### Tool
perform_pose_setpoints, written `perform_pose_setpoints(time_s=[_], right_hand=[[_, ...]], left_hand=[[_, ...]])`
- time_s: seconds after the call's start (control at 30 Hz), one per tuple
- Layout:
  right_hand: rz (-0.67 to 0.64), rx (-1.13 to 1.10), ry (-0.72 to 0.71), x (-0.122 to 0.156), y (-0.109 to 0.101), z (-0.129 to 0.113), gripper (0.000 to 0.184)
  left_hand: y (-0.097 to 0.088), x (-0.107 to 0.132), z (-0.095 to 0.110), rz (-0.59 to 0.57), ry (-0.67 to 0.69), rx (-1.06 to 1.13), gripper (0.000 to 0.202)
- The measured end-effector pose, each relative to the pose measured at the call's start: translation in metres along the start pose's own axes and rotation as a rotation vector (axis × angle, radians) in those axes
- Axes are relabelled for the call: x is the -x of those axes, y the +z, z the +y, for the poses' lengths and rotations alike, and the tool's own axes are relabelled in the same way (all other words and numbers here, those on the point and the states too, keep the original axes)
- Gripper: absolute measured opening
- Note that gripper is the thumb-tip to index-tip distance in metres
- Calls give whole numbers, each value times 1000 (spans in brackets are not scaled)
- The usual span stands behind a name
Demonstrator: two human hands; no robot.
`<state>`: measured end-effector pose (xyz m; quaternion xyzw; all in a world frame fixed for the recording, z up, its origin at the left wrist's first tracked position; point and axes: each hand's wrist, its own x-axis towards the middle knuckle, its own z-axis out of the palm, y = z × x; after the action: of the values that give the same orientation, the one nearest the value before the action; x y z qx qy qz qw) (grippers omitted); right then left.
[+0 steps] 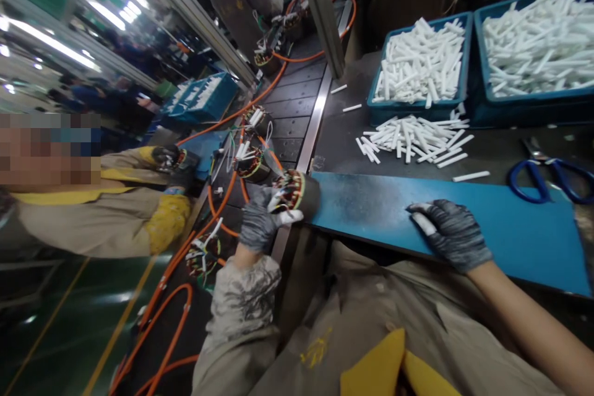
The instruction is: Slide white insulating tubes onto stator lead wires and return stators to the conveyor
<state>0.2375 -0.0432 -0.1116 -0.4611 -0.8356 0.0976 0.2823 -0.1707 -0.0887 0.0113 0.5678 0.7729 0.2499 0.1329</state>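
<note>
A wire-wound motor stator (309, 193) lies on its side at the left end of a blue board (357, 198), its copper coils and white sleeves facing left. My left hand (260, 219), in a grey glove with white fingertips, is closed on the stator's coil end, the thumb along its lower edge. My right hand (452, 232), gloved the same way, rests on the board near its front edge, apart from the stator. Its fingers point left, loosely bent, with a gap between thumb and forefinger; nothing shows in them. The other fingertips are hidden.
Loose white tubes (408, 136) lie behind the board, before two blue bins (417, 112) full of them. Blue-handled scissors (533, 182) sit right. Several stators (250, 161) and orange hoses (223, 198) line the conveyor. A co-worker's sleeve (169, 216) is at left; a metal post (320, 12) stands behind.
</note>
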Motion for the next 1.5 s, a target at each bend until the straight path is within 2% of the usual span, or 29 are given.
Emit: perform_pose_setpoints(time_s=[0.07,0.17,0.23,0.3,0.37,0.4,0.47,0.5,0.57,0.6,0.63,0.67,0.77,0.83,0.87,0.93,1.0,1.07,1.13,1.2,1.3,1.33,1.4,1.5], right_hand=[[-6,6,7,-1,-2,-1,36],[-39,-27,23,-2,-2,-1,34],[-55,-63,39,-1,-4,-1,34],[-46,-128,59,1,-8,-1,32],[18,-209,58,0,-16,-4,26],[57,-243,27,-1,-20,-6,24],[104,-278,-115,-7,-27,-13,26],[103,-280,-207,-11,-29,-16,31],[83,-283,-375,-22,-27,-22,42],[81,-286,-422,-28,-24,-25,45],[85,-292,-442,-33,-21,-27,45],[87,-309,-438,-38,-17,-28,43],[33,-463,-314,-45,-9,-30,34],[-6,-634,-109,-45,-7,-32,30],[-16,-730,28,-44,-7,-33,30],[-24,-912,304,-42,-8,-35,30],[-40,-1052,488,-41,-10,-35,34],[-76,-1122,543,-43,-15,-33,37],[-117,-1138,520,-44,-20,-31,37],[-151,-1123,459,-45,-25,-28,37],[-158,-1070,371,-47,-27,-29,35],[-143,-1060,364,-47,-26,-30,34],[-99,-1053,414,-46,-24,-34,33],[-21,-1045,543,-41,-21,-44,31]], left_hand=[[25,7,28,-109,224,-12,58],[71,15,74,-256,638,-44,45],[93,21,97,-236,800,-15,39],[99,23,105,-170,895,37,47],[91,19,97,-128,894,92,67],[85,16,88,-129,830,117,77],[73,10,63,-203,595,155,88],[68,9,50,-290,455,167,86],[58,11,30,-489,238,174,68],[53,14,25,-549,184,164,59],[47,18,23,-553,166,147,53],[40,23,26,-498,175,123,50],[15,32,51,-167,290,4,47],[3,26,74,-24,379,-106,47],[1,17,84,-4,412,-150,48],[8,-9,98,-67,428,-156,51],[24,-40,99,-239,373,-22,54],[41,-63,94,-461,287,127,59],[51,-72,88,-618,237,229,60],[54,-64,88,-605,260,330,56],[56,-35,108,-473,418,430,52],[60,-25,119,-458,492,390,48],[72,-12,141,-459,617,176,40],[88,-10,160,-519,683,-167,33]])
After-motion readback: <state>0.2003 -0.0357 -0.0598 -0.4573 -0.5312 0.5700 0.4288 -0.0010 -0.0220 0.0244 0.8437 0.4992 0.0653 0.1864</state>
